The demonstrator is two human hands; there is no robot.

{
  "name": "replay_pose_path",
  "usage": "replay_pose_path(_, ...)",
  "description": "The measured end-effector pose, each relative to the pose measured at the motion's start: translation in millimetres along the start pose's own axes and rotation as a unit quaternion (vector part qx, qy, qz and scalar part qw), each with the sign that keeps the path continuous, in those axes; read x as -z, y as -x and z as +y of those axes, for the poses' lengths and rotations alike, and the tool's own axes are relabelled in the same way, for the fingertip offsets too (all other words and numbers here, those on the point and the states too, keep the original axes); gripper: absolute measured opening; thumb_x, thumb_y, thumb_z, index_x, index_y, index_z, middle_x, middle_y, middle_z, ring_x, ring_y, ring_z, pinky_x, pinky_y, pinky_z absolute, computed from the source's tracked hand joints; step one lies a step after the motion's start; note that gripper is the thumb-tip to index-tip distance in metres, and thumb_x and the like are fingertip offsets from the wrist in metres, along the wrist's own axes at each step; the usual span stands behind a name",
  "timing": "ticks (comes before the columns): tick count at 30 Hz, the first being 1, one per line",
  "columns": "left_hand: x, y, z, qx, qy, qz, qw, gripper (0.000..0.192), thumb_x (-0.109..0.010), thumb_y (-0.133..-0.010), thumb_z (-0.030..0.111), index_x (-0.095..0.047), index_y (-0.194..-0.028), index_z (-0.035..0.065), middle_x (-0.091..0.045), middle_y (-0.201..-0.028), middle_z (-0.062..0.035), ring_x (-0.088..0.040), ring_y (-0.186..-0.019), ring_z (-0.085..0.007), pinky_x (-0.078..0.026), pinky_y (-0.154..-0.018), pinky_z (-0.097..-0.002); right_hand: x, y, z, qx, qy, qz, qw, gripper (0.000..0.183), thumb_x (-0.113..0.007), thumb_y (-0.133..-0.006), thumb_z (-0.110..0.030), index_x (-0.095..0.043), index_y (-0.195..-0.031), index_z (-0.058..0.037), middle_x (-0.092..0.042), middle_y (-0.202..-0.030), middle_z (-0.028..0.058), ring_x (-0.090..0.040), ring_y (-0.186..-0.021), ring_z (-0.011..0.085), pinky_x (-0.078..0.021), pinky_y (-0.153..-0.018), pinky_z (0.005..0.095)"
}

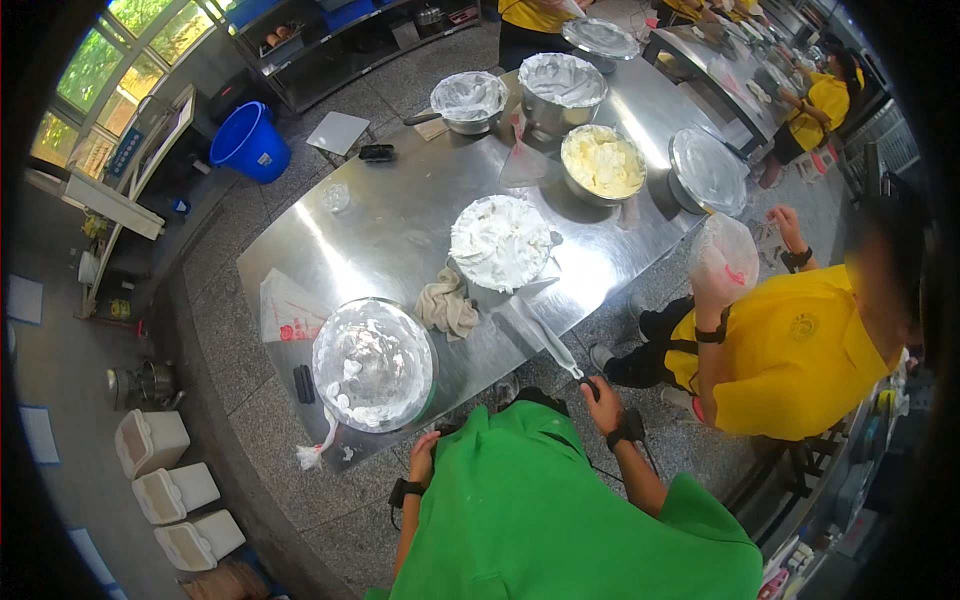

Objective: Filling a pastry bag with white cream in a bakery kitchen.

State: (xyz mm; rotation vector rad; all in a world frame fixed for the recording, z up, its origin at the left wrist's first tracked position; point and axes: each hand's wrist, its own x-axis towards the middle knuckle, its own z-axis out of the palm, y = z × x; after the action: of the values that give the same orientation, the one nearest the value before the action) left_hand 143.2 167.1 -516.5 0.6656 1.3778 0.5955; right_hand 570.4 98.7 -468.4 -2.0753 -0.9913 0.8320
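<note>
My right hand grips the black handle of a cake spatula, its blade smeared with white cream and pointing toward a bowl of white cream. My left hand hangs low at the table's near edge, beside my green shirt; whether its curled fingers hold anything is unclear. In front of it a round turntable carries smears and small dabs of white cream. A beige cloth lies crumpled between turntable and bowl. At the turntable's left are a clear plastic piping bag and a cream-tipped bag end.
Farther up the steel table stand a bowl of yellow cream, two metal bowls of white cream and another cream-smeared turntable. A co-worker in yellow stands close at right, holding a filled piping bag.
</note>
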Motion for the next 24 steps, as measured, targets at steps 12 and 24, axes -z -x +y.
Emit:
replay_pose_path(12,7,-8,-20,-0.004,0.067,0.011,0.998,0.019,-0.050,-0.092,0.004,-0.065,-0.102,0.0009,-0.065,-0.099,-0.0048,-0.060,-0.092,-0.0145,-0.047,-0.085,-0.0256,-6,-22,-11,0.039,0.008,-0.006,0.999,0.032,-0.062,-0.091,-0.031,-0.060,-0.104,-0.0011,-0.065,-0.080,0.0155,-0.064,-0.072,0.0273,-0.0459,-0.063,0.0368)
replay_pose_path(24,-7,8,-5,-0.025,0.115,0.032,0.993,0.018,-0.049,-0.093,0.004,-0.064,-0.103,-0.0008,-0.065,-0.096,-0.0066,-0.061,-0.090,-0.0163,-0.048,-0.084,-0.0263,-3,-17,-12,0.026,-0.033,-0.015,0.999,0.029,-0.063,-0.091,-0.029,-0.061,-0.096,0.0000,-0.054,-0.064,0.0066,-0.049,-0.058,0.0140,-0.0390,-0.055,0.0322)
